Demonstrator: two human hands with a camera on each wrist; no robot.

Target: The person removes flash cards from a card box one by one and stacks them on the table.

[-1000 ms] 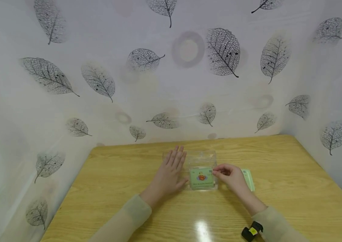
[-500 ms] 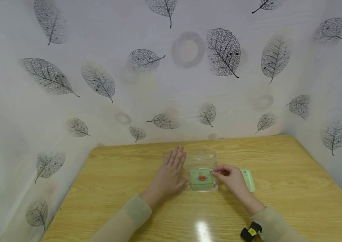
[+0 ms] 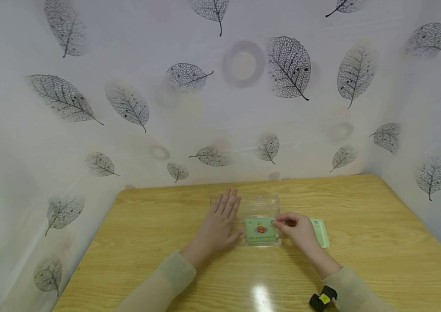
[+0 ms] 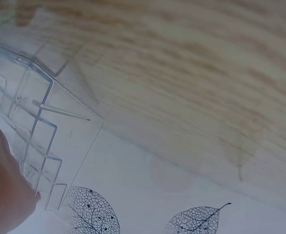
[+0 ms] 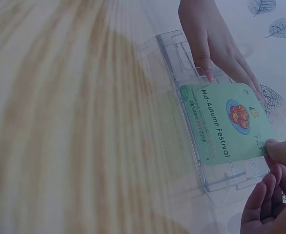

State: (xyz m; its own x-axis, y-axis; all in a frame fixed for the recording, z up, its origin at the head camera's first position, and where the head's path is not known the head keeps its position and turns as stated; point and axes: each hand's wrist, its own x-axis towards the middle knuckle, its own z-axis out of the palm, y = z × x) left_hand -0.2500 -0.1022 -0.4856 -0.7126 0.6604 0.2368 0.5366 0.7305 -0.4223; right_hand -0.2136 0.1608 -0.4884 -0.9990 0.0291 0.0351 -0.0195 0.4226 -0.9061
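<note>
R hand (image 3: 299,227) pinches green card (image 3: 260,231) by its 2 o'clock corner, thumb farther over it vs 1 s ago; prob. surer control. Clear holder (image 3: 261,206) shows at card's 12 o'clock; card seated or not, unclear. L hand (image 3: 219,224), fingers straight, at card's 9 o'clock.

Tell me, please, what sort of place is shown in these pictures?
Probably an indoor, screened-off workspace: a wood-grain table, pale leaf-printed sheeting rising behind it and along both sides, and a lamp-like glare on the table.
</note>
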